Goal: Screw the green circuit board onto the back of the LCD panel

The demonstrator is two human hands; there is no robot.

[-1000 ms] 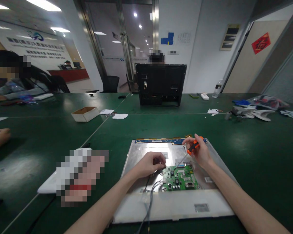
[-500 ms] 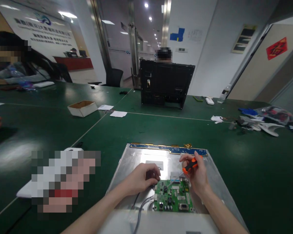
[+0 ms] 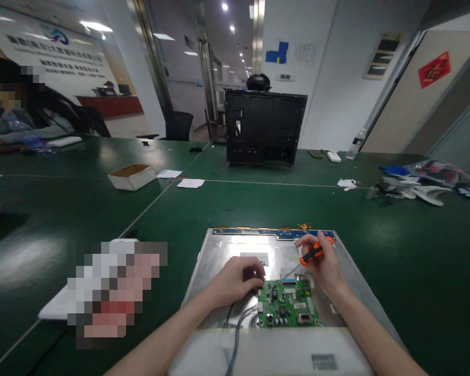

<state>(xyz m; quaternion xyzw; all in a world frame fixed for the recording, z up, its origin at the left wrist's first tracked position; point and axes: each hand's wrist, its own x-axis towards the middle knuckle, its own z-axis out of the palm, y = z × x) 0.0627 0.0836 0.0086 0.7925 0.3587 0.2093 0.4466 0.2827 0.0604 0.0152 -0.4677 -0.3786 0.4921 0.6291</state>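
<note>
A flat metal display panel lies in front of me, a green circuit board on its back and a blue strip board along its far edge. My right hand is closed around the orange and black handle of a screwdriver. Its thin shaft slants down left to the board's far left part; the exact tip contact is too small to tell. My left hand is curled, thumb and fingers together at the board's far left corner; what they grip is hidden. Grey cables run from the board's left side.
Left of the panel a pixelated item lies on the green table. Farther off are an open cardboard box, papers and an upright black frame with a person behind it. Plastic bags lie at right.
The view has shifted slightly. The screwdriver's shaft now points a little farther up the board. My left hand stays at the corner. Behind the black frame, the person's head has tipped down.
</note>
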